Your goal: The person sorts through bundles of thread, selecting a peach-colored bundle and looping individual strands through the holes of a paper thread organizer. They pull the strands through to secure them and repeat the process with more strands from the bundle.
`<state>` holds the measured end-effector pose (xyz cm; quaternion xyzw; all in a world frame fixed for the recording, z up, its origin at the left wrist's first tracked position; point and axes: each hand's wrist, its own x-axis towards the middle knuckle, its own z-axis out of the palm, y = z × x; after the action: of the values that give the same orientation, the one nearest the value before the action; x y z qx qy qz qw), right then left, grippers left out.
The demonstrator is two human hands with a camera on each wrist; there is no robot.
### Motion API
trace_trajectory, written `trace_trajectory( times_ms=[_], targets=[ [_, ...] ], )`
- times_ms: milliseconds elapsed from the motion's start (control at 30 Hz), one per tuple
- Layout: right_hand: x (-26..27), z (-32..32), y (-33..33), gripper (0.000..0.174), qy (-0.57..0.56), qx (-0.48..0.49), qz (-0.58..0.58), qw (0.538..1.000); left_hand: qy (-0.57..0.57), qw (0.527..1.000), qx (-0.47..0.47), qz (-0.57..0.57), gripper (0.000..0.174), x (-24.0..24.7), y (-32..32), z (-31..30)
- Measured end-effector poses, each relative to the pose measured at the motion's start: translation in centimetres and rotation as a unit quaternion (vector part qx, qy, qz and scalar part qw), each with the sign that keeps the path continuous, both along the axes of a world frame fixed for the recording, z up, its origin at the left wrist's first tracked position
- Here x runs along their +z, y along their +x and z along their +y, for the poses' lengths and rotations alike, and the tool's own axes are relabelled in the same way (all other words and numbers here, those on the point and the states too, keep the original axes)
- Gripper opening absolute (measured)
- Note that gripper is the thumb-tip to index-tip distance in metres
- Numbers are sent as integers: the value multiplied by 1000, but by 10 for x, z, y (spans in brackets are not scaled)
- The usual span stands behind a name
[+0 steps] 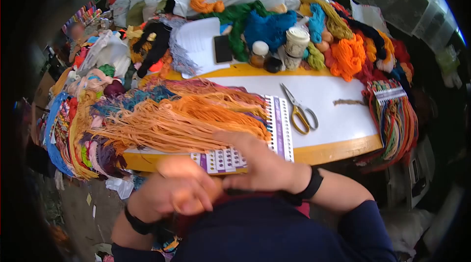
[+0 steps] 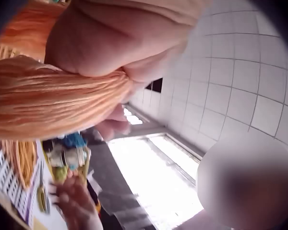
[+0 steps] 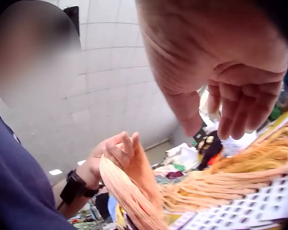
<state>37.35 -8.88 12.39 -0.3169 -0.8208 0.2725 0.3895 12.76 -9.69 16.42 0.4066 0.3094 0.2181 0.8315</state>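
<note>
My left hand (image 1: 171,191) grips a hank of peach-orange thread (image 2: 48,100) near its end, in front of the table edge. In the right wrist view the hank's strands (image 3: 127,191) hang down from the curled fingers. Close beside it is my right hand (image 1: 260,161), fingers loosely extended and holding nothing in the right wrist view. Beyond both hands, a thick spread of orange and peach threads (image 1: 186,119) lies across the table, attached along a white punched card (image 1: 279,129) with a purple stripe. More punched cards (image 1: 228,160) lie partly under the threads at the front edge.
Yellow-handled scissors (image 1: 300,114) lie right of the card. Bundled threads on another card (image 1: 390,95) hang over the right end. Along the back stand a paper cup (image 1: 297,46), a jar (image 1: 259,55), a phone (image 1: 222,49) and heaped yarn (image 1: 348,55).
</note>
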Motion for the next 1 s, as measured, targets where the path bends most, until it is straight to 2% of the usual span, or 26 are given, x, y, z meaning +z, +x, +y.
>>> trace_trajectory(
  times_ms=[33,67,100,133,167,200,233,267,300,333,367,400,500,567,600,633,667,700,733,767,800,833,867,900,967,1000],
  targets=[
    [0,0,-21,77,29,59,22,998,3,993,-121,16,31,-3,-3,-5],
    [3,-3,-36,77,-91,158,27,983,36,977,-207,47,30,11,0,-9],
    [10,-4,-43,75,-175,247,8,953,15,965,-260,43,31,21,0,-8],
    [-6,-1,-53,70,-188,305,53,932,-19,960,-274,50,30,17,-11,-10],
    [-16,1,-57,68,-269,344,113,893,-54,955,-288,56,29,6,-23,-14],
    [-7,4,-48,64,-447,386,171,789,-37,957,-280,58,29,-1,-35,-12],
    [4,6,-41,61,-609,405,218,647,-66,961,-261,61,26,-6,-47,-9],
    [11,9,-45,61,-602,410,207,653,-96,963,-242,64,23,-6,-57,-6],
    [18,11,-49,51,-664,384,212,606,-85,966,-237,64,23,7,-57,-6],
    [26,11,-55,44,-722,353,216,555,234,952,-131,149,20,23,-53,-10],
    [56,5,-74,41,-722,191,28,664,523,824,-9,216,18,36,-51,-12],
    [46,4,-84,41,-703,281,-6,653,580,760,-21,293,21,45,-55,-7],
    [58,4,-102,48,-661,463,-30,590,604,768,29,210,23,14,-62,18],
    [119,-10,-100,53,-610,409,40,677,415,903,89,67,30,-36,-65,17],
    [125,-11,-110,45,-421,385,52,820,317,944,63,65,32,-44,-65,19],
    [100,1,-96,44,-79,309,-79,945,212,975,35,64,33,-56,-64,21],
    [113,1,-110,49,18,231,19,973,440,886,116,89,35,-97,-57,30],
    [131,2,-124,54,114,151,116,975,424,883,156,125,36,-115,-55,35],
    [144,10,-123,54,112,154,110,975,418,879,159,166,35,-109,-56,38],
    [158,18,-116,52,216,73,-57,972,411,873,162,206,33,-97,-57,42],
    [165,22,-108,50,313,-10,-220,924,407,875,167,202,33,-81,-59,43],
    [137,32,-96,47,274,-94,-392,873,488,821,151,254,30,-59,-61,41],
    [134,42,-95,40,160,-139,-567,796,563,757,133,305,27,-41,-64,38],
    [128,50,-93,34,185,-164,-577,778,559,759,137,303,27,-27,-67,35],
    [139,60,-110,35,-80,-82,-678,726,681,626,169,339,30,-10,-71,31],
    [114,63,-99,30,-58,55,-540,838,709,598,178,331,30,-16,-76,34]
  ],
)
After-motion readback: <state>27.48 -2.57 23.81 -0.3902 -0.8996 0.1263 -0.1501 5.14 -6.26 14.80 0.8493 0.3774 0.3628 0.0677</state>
